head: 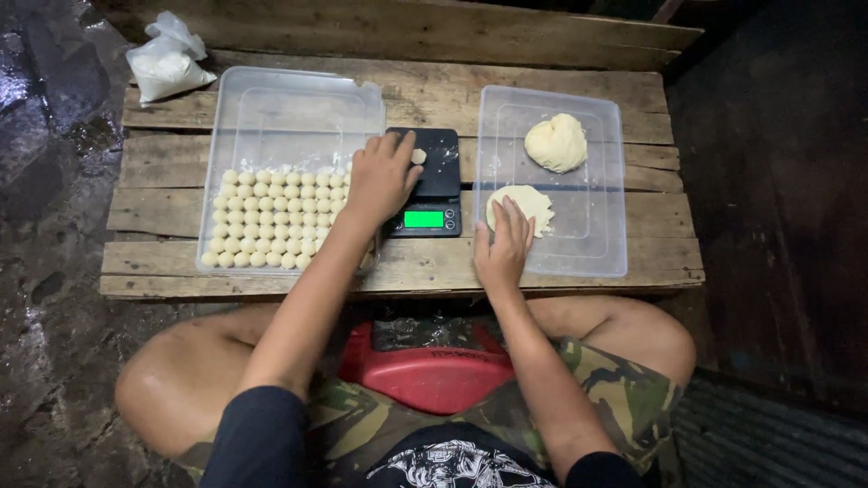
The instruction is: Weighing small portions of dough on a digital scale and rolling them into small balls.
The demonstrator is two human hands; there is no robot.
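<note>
My left hand (382, 177) reaches over the black kitchen scale (426, 181), fingers loosely spread and curved, the tips just beside a small dough ball (419, 155) that sits on the scale's dark platform; I cannot tell whether a fingertip touches it. My right hand (503, 246) lies flat with the fingers close together, pressed on the near edge of a flattened piece of dough (524, 205). That piece lies in the clear plastic tray (604, 244) on my right, and further back in the same tray sits a bigger rounded lump of dough (556, 142), apart from the flat one.

The scale stands between two trays, its small display (423, 219) glowing as a green rectangle on the edge facing me. On my left is a second clear tray (280, 104), and its near half is filled with neat rows of small pale dough balls (271, 217); its far half is bare plastic.

Everything rests on a low table of rough wooden planks (163, 212). At the far left corner of it lies a knotted clear plastic bag of white powder (165, 63), slumped on its side. I sit cross-legged in camouflage shorts (633, 407), with a red plastic stool (429, 375) between my knees, and the floor (45, 163) to my left is dark and wet
</note>
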